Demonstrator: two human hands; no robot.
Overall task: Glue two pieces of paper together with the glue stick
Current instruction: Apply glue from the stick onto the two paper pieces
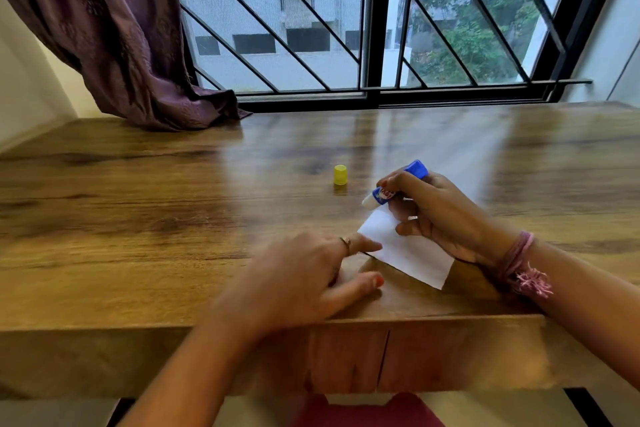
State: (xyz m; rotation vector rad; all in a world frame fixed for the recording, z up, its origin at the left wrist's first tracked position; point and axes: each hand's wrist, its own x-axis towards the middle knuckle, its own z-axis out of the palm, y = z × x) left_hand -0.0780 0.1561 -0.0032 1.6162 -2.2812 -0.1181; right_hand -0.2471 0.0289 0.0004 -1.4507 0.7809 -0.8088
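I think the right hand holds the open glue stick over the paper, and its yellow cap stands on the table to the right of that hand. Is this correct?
Not quite. The head view shows the cap standing on the table to the left of the right hand, not to its right. The rest holds: that hand grips the open glue stick over the paper.

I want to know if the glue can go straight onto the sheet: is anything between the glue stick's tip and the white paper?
Nothing visible blocks it. The right hand holds the uncapped glue stick tilted, its tip just beyond the paper's far corner. The left hand touches the paper's left edge; the yellow cap stands apart.
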